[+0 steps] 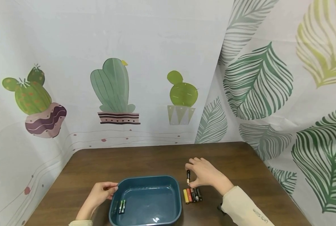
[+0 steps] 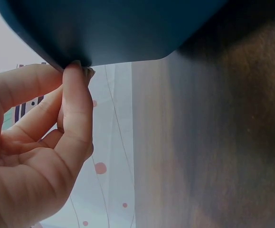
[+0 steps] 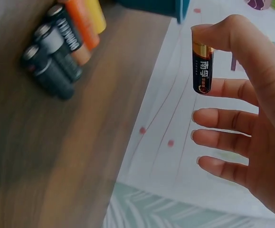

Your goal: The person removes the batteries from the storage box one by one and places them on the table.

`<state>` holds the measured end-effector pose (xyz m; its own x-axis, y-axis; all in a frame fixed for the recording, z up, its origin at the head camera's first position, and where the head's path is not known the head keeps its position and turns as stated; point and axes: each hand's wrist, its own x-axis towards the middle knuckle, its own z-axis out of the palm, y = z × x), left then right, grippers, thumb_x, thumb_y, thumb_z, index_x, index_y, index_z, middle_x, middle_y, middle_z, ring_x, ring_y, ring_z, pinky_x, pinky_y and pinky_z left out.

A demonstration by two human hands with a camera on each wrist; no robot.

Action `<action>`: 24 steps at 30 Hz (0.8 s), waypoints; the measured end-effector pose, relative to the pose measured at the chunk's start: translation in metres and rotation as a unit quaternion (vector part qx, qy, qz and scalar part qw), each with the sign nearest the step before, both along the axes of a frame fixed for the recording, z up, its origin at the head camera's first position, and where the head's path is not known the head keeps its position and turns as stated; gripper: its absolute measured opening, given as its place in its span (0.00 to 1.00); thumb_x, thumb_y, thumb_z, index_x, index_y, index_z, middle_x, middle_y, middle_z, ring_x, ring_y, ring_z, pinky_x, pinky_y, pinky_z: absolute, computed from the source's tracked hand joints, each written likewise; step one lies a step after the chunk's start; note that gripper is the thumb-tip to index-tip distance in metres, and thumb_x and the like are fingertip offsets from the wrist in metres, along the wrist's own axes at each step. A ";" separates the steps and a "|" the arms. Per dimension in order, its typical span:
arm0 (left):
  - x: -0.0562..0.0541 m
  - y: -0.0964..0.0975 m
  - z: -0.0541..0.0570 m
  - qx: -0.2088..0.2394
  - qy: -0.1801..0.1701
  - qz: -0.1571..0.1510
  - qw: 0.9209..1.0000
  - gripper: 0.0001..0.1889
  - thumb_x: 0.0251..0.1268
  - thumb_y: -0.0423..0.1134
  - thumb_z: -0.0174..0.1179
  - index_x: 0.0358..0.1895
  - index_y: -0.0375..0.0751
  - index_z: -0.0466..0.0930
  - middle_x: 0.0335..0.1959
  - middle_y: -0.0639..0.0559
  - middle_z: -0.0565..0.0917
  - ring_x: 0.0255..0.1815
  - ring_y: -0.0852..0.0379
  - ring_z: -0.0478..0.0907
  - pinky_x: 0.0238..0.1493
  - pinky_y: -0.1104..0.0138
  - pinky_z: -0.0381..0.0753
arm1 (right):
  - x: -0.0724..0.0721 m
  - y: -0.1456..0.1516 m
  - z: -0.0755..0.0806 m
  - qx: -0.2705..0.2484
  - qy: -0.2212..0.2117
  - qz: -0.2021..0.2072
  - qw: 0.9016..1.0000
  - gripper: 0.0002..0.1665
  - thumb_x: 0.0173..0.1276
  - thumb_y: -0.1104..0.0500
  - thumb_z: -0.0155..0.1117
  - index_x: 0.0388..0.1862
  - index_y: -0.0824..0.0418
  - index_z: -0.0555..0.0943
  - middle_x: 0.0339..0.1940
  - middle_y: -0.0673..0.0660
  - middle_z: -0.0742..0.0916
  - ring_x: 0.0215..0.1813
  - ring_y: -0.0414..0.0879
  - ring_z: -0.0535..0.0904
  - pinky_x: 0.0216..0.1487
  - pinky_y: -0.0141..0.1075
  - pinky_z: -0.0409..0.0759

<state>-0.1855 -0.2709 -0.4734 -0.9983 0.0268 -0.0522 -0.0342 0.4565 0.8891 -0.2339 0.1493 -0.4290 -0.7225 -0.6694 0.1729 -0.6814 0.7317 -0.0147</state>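
My left hand [image 1: 99, 194] pinches the rim of a dark blue plastic basin [image 1: 149, 182] at its far left corner, thumb and forefinger on the edge. In the right part of the head view, my right hand [image 1: 204, 173] holds a black battery with a gold end [image 3: 203, 71] by its two ends, between thumb and forefinger. The other fingers are spread apart behind it. Just below that hand, a row of batteries lies side by side: a yellow battery [image 1: 186, 196], an orange battery [image 1: 189, 195] and several black batteries [image 1: 196, 195]. Two green and black batteries [image 1: 122, 207] lie inside the basin at its left.
The brown wooden table [image 1: 145, 158] ends at a cloth backdrop [image 1: 154, 40] printed with cacti and leaves. A small dark object [image 1: 221, 208] shows partly behind the right sleeve [image 1: 242, 204].
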 end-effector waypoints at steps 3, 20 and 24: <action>0.000 0.000 0.000 0.000 -0.003 0.006 1.000 0.11 0.61 0.26 0.61 0.44 0.18 0.80 0.31 0.40 0.84 0.26 0.54 0.80 0.28 0.64 0.84 | 0.001 0.011 -0.003 -0.003 -0.002 -0.003 1.000 0.28 0.43 0.43 0.77 0.41 0.51 0.80 0.39 0.48 0.78 0.45 0.50 0.77 0.50 0.52 0.77; 0.001 0.002 0.003 -0.008 -0.003 0.014 1.000 0.12 0.61 0.26 0.61 0.44 0.19 0.80 0.32 0.39 0.84 0.27 0.53 0.80 0.28 0.63 0.84 | 0.010 0.052 -0.027 -0.018 -0.080 -0.013 0.997 0.29 0.42 0.48 0.80 0.43 0.55 0.81 0.42 0.51 0.79 0.49 0.59 0.78 0.51 0.61 0.75; 0.002 0.002 0.003 -0.007 0.000 0.009 1.000 0.12 0.61 0.26 0.61 0.44 0.18 0.80 0.32 0.39 0.84 0.27 0.52 0.80 0.29 0.63 0.84 | 0.012 0.054 -0.035 -0.013 -0.103 -0.012 0.994 0.29 0.42 0.48 0.80 0.43 0.54 0.81 0.43 0.51 0.80 0.49 0.58 0.78 0.50 0.59 0.75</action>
<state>-0.1836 -0.2689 -0.4704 -0.9985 0.0088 -0.0531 -0.0428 0.4690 0.8821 -0.2219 0.2033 -0.4638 -0.7603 -0.6485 0.0367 -0.6440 0.7454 -0.1723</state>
